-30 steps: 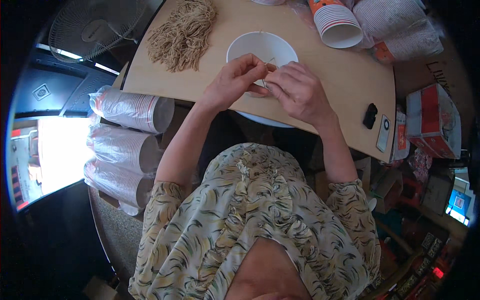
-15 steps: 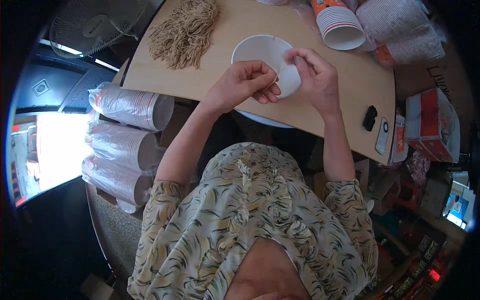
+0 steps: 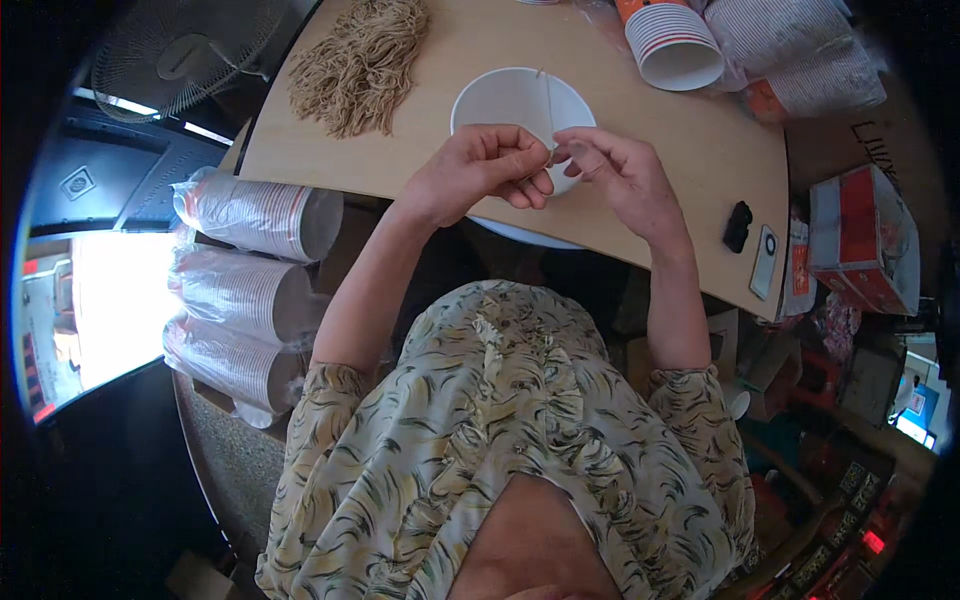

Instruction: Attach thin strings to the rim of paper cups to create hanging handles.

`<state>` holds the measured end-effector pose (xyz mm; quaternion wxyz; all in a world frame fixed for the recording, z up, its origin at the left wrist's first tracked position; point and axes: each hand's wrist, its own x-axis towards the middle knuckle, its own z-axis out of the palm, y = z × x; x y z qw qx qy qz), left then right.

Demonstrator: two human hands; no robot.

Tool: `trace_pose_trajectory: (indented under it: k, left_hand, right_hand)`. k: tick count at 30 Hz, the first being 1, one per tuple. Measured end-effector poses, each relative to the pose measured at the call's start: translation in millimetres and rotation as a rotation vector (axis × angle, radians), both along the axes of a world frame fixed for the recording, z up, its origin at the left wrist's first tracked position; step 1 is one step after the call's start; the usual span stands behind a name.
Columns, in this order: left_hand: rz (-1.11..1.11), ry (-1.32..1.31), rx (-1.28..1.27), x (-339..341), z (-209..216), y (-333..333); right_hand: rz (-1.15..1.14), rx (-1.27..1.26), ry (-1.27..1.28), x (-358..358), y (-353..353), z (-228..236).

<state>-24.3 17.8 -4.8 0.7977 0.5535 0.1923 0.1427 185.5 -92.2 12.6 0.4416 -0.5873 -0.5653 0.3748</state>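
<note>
Both my hands meet over the near rim of a white round tub on the table. My left hand is closed, thumb and forefinger pinching a thin tan string. That string runs from the tub's far rim across its mouth to my fingers. My right hand has its thumb and forefinger drawn together on the string, right beside the left fingertips. The string's lower end is hidden among the fingers. Farther left lies a tangled heap of tan strings.
The wooden table carries nested paper tubs at the back right. A black object and a pale flat device lie near its right edge. Plastic-wrapped tub stacks stand left; a red-and-white carton stands right.
My right hand has come down and left to the left fingertips. The string now shows stretched across the tub's mouth. My left hand has barely moved.
</note>
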Motion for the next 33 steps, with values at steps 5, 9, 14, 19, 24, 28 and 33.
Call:
trace_pose_trajectory:
  k: [5,9,14,19,24,28,33]
  left_hand:
    - [0.000,0.011,0.005,-2.9,-0.1,-1.4]
    - [0.015,0.012,0.017,-5.2,0.0,-1.2]
    - [0.011,-0.002,0.077,-8.1,-1.8,-2.2]
    - [0.063,0.002,0.177,-8.1,-5.2,-4.0]
    - [0.104,0.064,0.304,-7.7,-3.5,-7.6]
    - [0.182,0.097,0.389,-6.1,-2.2,-11.1]
    - [0.328,0.081,0.590,-8.3,-9.9,-9.6]
  right_hand:
    - [-0.019,-0.084,0.054,-4.1,-1.5,0.1]
    - [-0.050,-0.047,0.058,-6.3,-4.1,5.1]
    - [-0.028,-0.031,0.076,-7.5,-7.7,9.4]
    - [-0.059,-0.033,0.108,-8.6,-7.7,12.8]
    - [0.015,0.281,-0.287,-11.3,1.7,16.1]
    - [0.086,0.211,-0.249,-13.8,17.5,12.9]
    - [0.155,0.092,-0.225,-7.0,33.9,8.0]
